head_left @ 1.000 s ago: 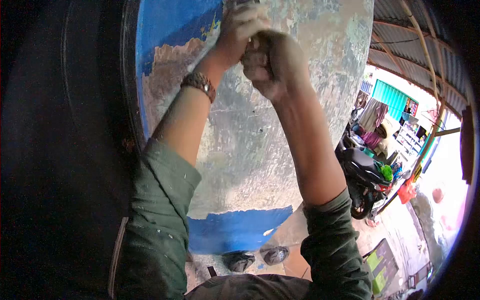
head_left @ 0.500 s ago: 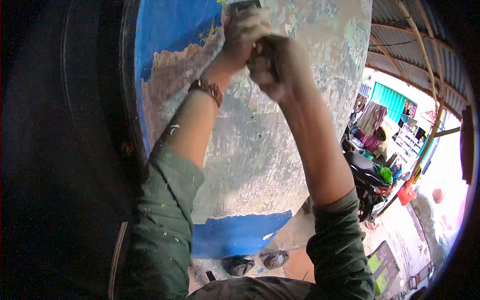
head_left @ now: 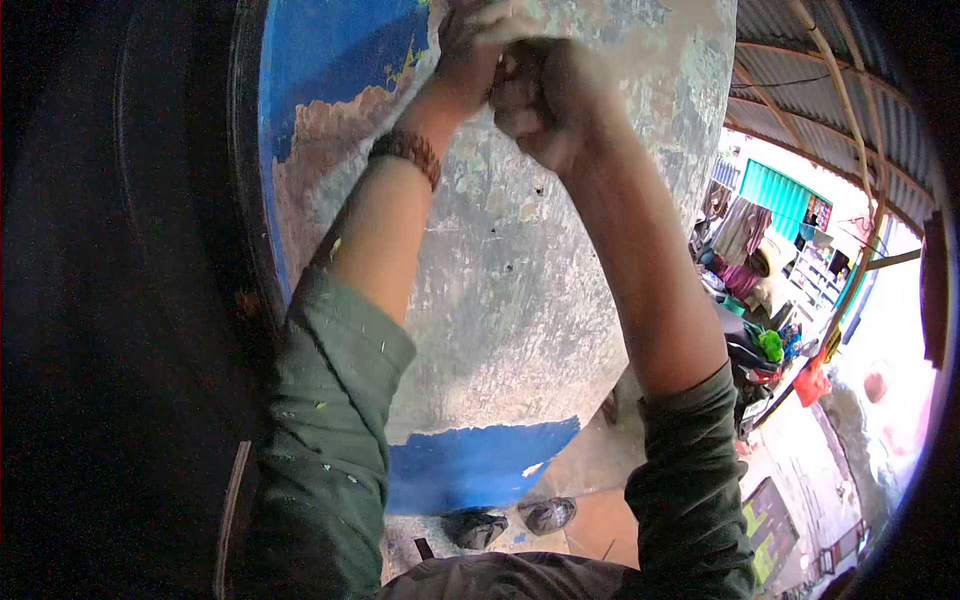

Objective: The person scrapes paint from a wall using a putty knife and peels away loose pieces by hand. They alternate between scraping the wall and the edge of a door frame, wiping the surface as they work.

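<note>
Both arms reach up against a wall [head_left: 480,270] with blue paint peeled away over bare, mottled grey plaster. My left hand [head_left: 475,45], with a brown braided bracelet [head_left: 408,152] at the wrist, is at the top edge, partly cut off and blurred; its fingers look curled. Just right of it and touching or nearly touching it, my right hand [head_left: 545,100] is closed in a fist. What the two hands grip is hidden by the fingers and the frame edge. Blue paint [head_left: 340,45] remains beside my left hand. Paint flakes dot my green sleeve [head_left: 335,400].
A lower blue paint strip [head_left: 485,465] runs above the floor, where two dark-covered feet [head_left: 548,515] show. To the right are a parked motorbike [head_left: 750,360], hanging clothes [head_left: 740,230], an orange-red bag [head_left: 812,380] and a corrugated roof [head_left: 790,90]. Darkness fills the left side.
Both hands have moved slightly upward along the wall. The dark edge of an object seen above my left hand is now out of frame.
</note>
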{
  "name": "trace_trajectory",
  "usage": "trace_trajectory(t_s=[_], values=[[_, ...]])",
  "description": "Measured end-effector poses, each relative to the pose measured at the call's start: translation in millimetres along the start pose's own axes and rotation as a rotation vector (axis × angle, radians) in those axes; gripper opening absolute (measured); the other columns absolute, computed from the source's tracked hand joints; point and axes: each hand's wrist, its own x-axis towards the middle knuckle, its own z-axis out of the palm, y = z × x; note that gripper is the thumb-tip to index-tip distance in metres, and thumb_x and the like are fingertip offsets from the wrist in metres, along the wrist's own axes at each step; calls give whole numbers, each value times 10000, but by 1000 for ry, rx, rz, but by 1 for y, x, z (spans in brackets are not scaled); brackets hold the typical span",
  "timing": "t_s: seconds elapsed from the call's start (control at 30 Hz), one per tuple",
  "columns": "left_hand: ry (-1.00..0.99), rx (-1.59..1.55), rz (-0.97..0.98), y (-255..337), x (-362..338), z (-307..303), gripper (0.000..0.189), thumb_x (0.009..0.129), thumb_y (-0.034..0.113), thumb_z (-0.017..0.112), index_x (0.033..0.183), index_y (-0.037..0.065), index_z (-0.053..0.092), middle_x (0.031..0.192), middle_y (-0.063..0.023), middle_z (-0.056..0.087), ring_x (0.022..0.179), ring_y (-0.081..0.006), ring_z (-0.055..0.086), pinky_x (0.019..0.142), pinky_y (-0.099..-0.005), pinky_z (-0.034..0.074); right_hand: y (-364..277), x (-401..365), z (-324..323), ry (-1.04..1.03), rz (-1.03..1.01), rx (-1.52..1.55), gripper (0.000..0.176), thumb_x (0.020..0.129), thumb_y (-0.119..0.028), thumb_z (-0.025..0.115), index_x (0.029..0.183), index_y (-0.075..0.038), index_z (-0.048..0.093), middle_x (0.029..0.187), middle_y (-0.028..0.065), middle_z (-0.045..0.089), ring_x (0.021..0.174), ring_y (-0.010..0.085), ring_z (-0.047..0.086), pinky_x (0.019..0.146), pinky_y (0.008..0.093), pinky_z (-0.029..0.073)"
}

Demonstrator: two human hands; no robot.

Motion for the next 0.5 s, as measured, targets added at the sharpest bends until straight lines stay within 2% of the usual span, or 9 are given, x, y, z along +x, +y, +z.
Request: trace_trajectory(t_s=[0.1, 0.17, 0.2, 0.3, 0.33, 0.37, 0.43, 0.47, 0.5], values=[[0, 84, 26, 11, -16, 0, 217, 835, 96, 634, 1049, 67, 609, 1191, -138, 625, 1112, -321, 580, 970, -436, 429, 5, -19, 4, 74, 29, -18, 178, 924, -143, 421, 756, -110, 469, 609, -20, 407, 430, 56, 326, 339, 195, 205], [27, 144, 163, 10, -3, -3, 110, 863, 121, 589, 938, 49, 553, 1052, -140, 579, 994, -316, 546, 885, -436, 415, 3, -7, 0, 66, 36, 20, 170, 915, -143, 434, 754, -101, 467, 607, -14, 404, 431, 54, 326, 341, 195, 207], [37, 168, 223, 10, 1, -3, 102, 877, 133, 566, 883, 40, 525, 983, -141, 556, 935, -314, 529, 843, -436, 408, 3, 11, -5, -23, -36, 14, 177, 914, -128, 420, 745, -90, 458, 604, -9, 401, 434, 47, 323, 339, 192, 203], [76, 244, 411, 3, 16, -1, 263, 919, 170, 497, 717, 12, 441, 774, -144, 487, 758, -308, 479, 716, -436, 388, -10, 13, 2, -96, 6, 101, 188, 924, -121, 411, 742, -95, 452, 599, -18, 395, 428, 43, 317, 334, 195, 198], [-54, -81, -172, -13, 3, -14, 179, 850, 151, 597, 995, 46, 604, 1158, -136, 629, 1052, -294, 583, 962, -420, 428, -5, 9, -1, -46, 35, 60, 196, 939, -121, 387, 754, -104, 451, 621, -19, 408, 427, 47, 316, 329, 200, 190], [-56, -80, -172, -13, -6, -9, 179, 850, 151, 597, 995, 46, 604, 1158, -136, 629, 1052, -294, 583, 962, -420, 428, 1, 3, -4, -46, 34, 63, 196, 939, -121, 387, 754, -104, 451, 621, -19, 408, 427, 47, 316, 329, 200, 190], [60, 291, 541, -7, -26, -2, 169, 863, 177, 586, 968, 44, 578, 1088, -128, 640, 976, -283, 592, 934, -400, 443, 13, -11, -5, 10, 115, -96, 198, 945, -130, 381, 762, -105, 452, 630, -19, 412, 429, 48, 309, 335, 196, 193], [39, 240, 446, -4, -28, -2, 129, 877, 150, 588, 961, 59, 553, 1097, -134, 643, 991, -289, 602, 926, -396, 452, 14, -16, 4, 51, 44, -15, 197, 938, -122, 382, 755, -96, 450, 626, -15, 412, 428, 51, 308, 342, 195, 202], [42, 246, 454, -6, -18, -8, 129, 877, 150, 588, 961, 59, 553, 1097, -134, 643, 991, -289, 602, 926, -396, 452, 9, -7, 9, 44, 36, -18, 197, 938, -122, 382, 755, -96, 450, 626, -15, 412, 428, 51, 308, 342, 195, 202]])
